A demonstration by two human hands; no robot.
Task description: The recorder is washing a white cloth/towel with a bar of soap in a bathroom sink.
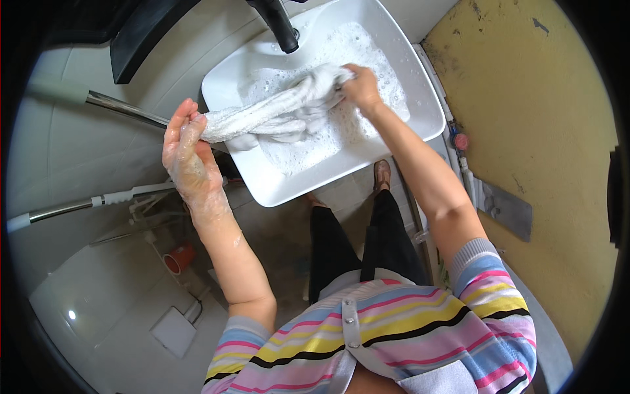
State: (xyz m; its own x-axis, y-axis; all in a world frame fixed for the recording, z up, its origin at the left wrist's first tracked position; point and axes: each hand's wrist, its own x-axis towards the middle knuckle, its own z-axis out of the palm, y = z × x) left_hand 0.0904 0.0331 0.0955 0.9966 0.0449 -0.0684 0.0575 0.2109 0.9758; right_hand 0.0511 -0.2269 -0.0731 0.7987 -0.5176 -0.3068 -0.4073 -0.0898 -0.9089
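Note:
A wet white towel [275,111] is stretched sideways between my two hands above a white washbasin. My left hand [191,154], coated with suds, pinches the towel's left end just outside the basin's left rim. Over the far right part of the basin, my right hand [361,88] is closed round the bunched other end. Loose folds of the towel hang down toward the foamy water [308,154] and over the left rim. The fingertips of my right hand are partly hidden by the cloth.
The white washbasin [262,195] has a black faucet [279,29] over its far side. A metal bar [125,108] runs along the left wall. Below, at left, stand an orange-red bucket [177,259] and a toilet [85,295]. A yellow wall [525,98] and pipes border the right.

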